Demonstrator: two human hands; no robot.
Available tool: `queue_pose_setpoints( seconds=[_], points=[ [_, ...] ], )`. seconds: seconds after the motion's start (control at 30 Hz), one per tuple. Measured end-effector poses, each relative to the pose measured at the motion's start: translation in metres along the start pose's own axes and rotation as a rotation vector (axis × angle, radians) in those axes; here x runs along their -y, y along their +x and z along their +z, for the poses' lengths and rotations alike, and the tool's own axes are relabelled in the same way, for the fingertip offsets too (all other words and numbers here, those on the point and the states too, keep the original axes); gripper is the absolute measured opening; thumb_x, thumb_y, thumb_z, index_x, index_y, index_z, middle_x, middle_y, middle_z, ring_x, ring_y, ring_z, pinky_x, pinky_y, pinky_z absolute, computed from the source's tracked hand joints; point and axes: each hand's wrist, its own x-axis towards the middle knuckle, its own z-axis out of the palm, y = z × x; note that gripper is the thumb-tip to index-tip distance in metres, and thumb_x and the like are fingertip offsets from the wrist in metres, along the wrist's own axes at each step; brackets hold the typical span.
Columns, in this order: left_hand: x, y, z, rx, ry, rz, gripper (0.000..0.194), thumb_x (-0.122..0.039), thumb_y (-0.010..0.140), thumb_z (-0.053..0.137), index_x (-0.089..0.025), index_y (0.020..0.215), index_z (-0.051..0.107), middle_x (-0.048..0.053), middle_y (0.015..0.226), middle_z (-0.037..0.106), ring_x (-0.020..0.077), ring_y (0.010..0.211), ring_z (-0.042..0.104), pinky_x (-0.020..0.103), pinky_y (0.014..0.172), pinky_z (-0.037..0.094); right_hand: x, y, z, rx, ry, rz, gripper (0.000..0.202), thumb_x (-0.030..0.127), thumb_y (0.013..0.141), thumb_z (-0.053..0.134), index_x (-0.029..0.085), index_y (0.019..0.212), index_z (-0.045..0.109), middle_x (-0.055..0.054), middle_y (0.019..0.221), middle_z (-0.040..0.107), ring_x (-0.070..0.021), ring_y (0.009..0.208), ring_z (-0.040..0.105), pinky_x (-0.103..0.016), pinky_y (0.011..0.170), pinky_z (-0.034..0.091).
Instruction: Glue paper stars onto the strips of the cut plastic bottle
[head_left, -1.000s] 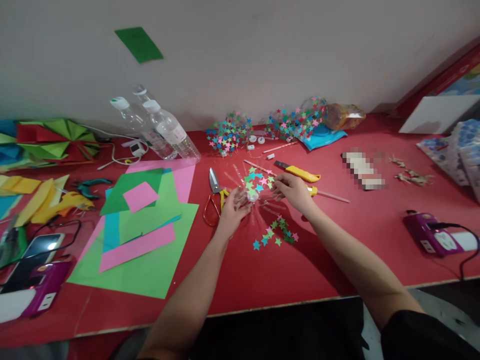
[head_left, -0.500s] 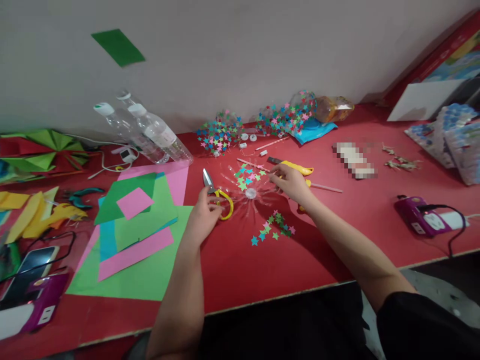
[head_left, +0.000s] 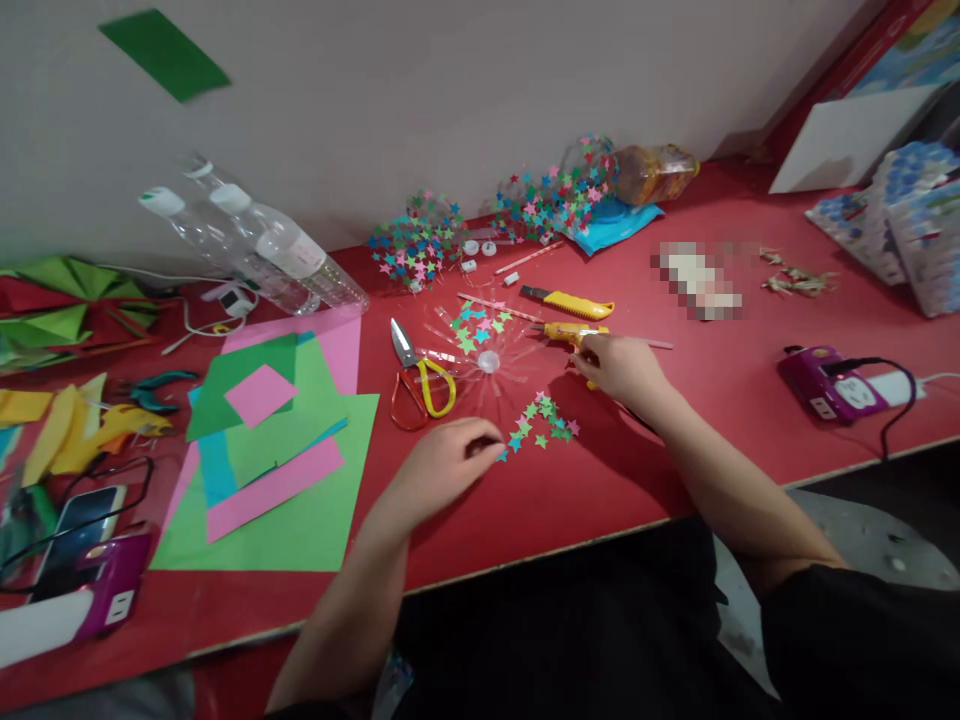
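My right hand (head_left: 626, 375) is closed round the handle of a yellow hot glue gun (head_left: 564, 332), whose nozzle points left on the red table. My left hand (head_left: 450, 462) is pinched at a blue paper star (head_left: 502, 455), which its fingertips partly cover. That star lies at the near end of a small group of paper stars (head_left: 541, 412). Between the hands and farther back sits a flattened clear plastic piece (head_left: 488, 362), its strips spread out like rays. More loose stars (head_left: 474, 325) rest on its far strips. Scissors (head_left: 420, 375) with red and yellow handles lie open left of it.
A yellow utility knife (head_left: 577, 304) lies behind the glue gun. Star-covered balls (head_left: 420, 240) and clear bottles (head_left: 289, 255) line the wall. Coloured paper sheets (head_left: 360, 450) spread at left. A purple power strip (head_left: 832, 385) stands at right, near the table edge.
My left hand has left the scissors and come nearer, to the blue star. My right hand has moved from beside the utility knife onto the glue gun. The whole view has shifted slightly.
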Motion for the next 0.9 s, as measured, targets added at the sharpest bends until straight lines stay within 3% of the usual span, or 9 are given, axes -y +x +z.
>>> queue_pose_setpoints(
  seconds=[0.13, 0.2, 0.27, 0.43, 0.6, 0.77, 0.9],
  points=[
    [0.000, 0.039, 0.049, -0.061, 0.097, 0.047, 0.011, -0.020, 0.084, 0.059, -0.023, 0.087, 0.069, 0.006, 0.092, 0.069, 0.0236, 0.086, 0.064, 0.033, 0.075, 0.046, -0.007, 0.002, 0.005, 0.061, -0.145, 0.184, 0.038, 0.048, 0.091, 0.046, 0.016, 0.090, 0.065, -0.014, 0.084, 0.072, -0.0243, 0.073, 0.066, -0.028, 0.053, 0.031],
    [0.003, 0.057, 0.064, -0.124, 0.196, 0.021, 0.011, -0.017, 0.084, 0.059, -0.020, 0.088, 0.068, 0.008, 0.092, 0.067, 0.0254, 0.089, 0.063, 0.035, 0.079, 0.046, -0.010, 0.003, 0.007, 0.077, -0.157, 0.234, 0.043, 0.053, 0.092, 0.045, 0.014, 0.096, 0.063, -0.015, 0.089, 0.073, -0.0264, 0.077, 0.068, -0.028, 0.054, 0.033],
    [0.006, 0.069, 0.072, -0.105, 0.285, 0.037, 0.013, -0.015, 0.085, 0.058, -0.018, 0.094, 0.066, 0.008, 0.095, 0.065, 0.0252, 0.094, 0.062, 0.035, 0.083, 0.047, -0.012, 0.004, 0.009, 0.076, -0.154, 0.253, 0.045, 0.055, 0.092, 0.045, 0.014, 0.100, 0.062, -0.016, 0.093, 0.072, -0.0272, 0.080, 0.069, -0.028, 0.057, 0.035],
    [0.009, 0.074, 0.077, -0.037, 0.449, 0.117, 0.019, -0.018, 0.091, 0.051, -0.019, 0.104, 0.065, 0.007, 0.101, 0.061, 0.0213, 0.096, 0.061, 0.032, 0.086, 0.048, -0.012, 0.005, 0.015, 0.049, -0.063, 0.271, 0.043, 0.052, 0.090, 0.050, 0.012, 0.101, 0.061, -0.017, 0.093, 0.072, -0.0299, 0.083, 0.069, -0.029, 0.060, 0.039],
    [0.008, 0.070, 0.080, -0.048, 0.511, 0.165, 0.018, -0.018, 0.092, 0.049, -0.020, 0.100, 0.065, 0.006, 0.099, 0.059, 0.0197, 0.093, 0.061, 0.030, 0.082, 0.048, -0.015, 0.007, 0.020, 0.032, 0.115, 0.281, 0.032, 0.042, 0.087, 0.056, 0.011, 0.094, 0.062, -0.019, 0.092, 0.071, -0.0314, 0.085, 0.068, -0.030, 0.062, 0.038],
    [-0.001, 0.067, 0.076, -0.109, 0.403, 0.146, 0.010, -0.014, 0.088, 0.053, -0.019, 0.085, 0.062, 0.005, 0.096, 0.057, 0.0188, 0.089, 0.060, 0.031, 0.081, 0.047, -0.033, 0.017, 0.024, -0.008, 0.324, 0.300, 0.024, 0.038, 0.081, 0.061, 0.015, 0.077, 0.059, -0.013, 0.081, 0.070, -0.0269, 0.079, 0.066, -0.028, 0.060, 0.036],
    [-0.017, 0.058, 0.067, -0.121, 0.165, 0.132, 0.008, -0.015, 0.086, 0.055, -0.020, 0.080, 0.055, 0.001, 0.084, 0.061, 0.0155, 0.080, 0.060, 0.028, 0.074, 0.047, -0.050, 0.024, 0.018, -0.069, 0.600, 0.349, 0.022, 0.037, 0.075, 0.065, 0.017, 0.074, 0.055, -0.008, 0.076, 0.067, -0.0203, 0.073, 0.063, -0.026, 0.059, 0.039]
  ],
)
